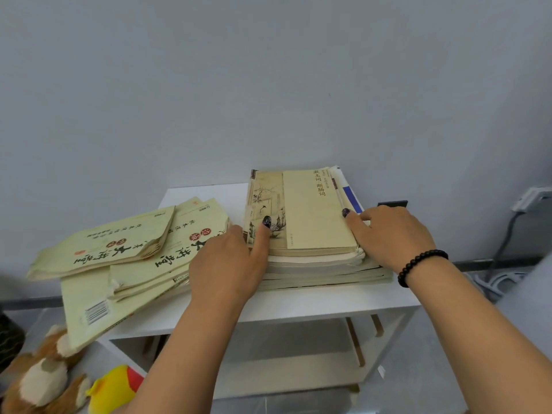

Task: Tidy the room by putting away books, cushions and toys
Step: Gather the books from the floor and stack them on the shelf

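Note:
A neat stack of books (310, 222) with a beige cover on top lies on the white shelf unit (328, 303), against the wall. My left hand (230, 264) presses on the stack's left side, thumb on the top cover. My right hand (394, 234), with a black bead bracelet at the wrist, rests on the stack's right edge, fingers over the top book's corner. To the left, several pale green books (125, 258) lie in a loose, fanned pile that overhangs the shelf's front left corner.
A brown and white plush toy (38, 375) and a yellow plush toy (113, 389) lie on the floor at the lower left. A wall socket with a cable (531, 198) is at the right. The shelf's lower compartment (268, 354) is open.

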A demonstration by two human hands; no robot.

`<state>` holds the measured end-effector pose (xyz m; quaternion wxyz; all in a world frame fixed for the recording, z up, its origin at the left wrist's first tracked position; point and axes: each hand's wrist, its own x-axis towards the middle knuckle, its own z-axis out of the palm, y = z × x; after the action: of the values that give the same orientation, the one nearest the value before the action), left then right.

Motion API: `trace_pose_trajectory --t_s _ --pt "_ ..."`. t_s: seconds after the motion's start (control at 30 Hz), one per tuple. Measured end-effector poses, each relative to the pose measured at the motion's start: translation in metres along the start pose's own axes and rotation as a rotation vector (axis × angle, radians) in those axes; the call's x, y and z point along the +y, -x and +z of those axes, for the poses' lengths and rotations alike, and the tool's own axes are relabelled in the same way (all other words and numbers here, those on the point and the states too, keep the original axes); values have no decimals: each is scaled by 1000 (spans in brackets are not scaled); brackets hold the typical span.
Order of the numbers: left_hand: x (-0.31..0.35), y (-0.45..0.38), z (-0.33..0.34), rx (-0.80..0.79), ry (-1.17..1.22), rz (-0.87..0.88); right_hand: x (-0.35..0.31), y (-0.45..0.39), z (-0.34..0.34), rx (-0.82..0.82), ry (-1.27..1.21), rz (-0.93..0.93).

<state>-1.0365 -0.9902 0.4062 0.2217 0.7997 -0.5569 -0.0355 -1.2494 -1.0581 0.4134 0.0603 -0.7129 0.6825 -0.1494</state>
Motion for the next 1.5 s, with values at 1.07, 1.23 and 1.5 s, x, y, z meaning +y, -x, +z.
trace_pose_trajectory --t_s 1.07,1.23,1.5 --pt "-156 -3 -55 -172 -171 -34 -190 68 68 14 223 -663" --pt "-155 12 -58 -160 -209 25 -191 59 63 56 178 -667" --pt "-157 20 -66 -49 -132 61 -167 32 35 -185 -147 -694"
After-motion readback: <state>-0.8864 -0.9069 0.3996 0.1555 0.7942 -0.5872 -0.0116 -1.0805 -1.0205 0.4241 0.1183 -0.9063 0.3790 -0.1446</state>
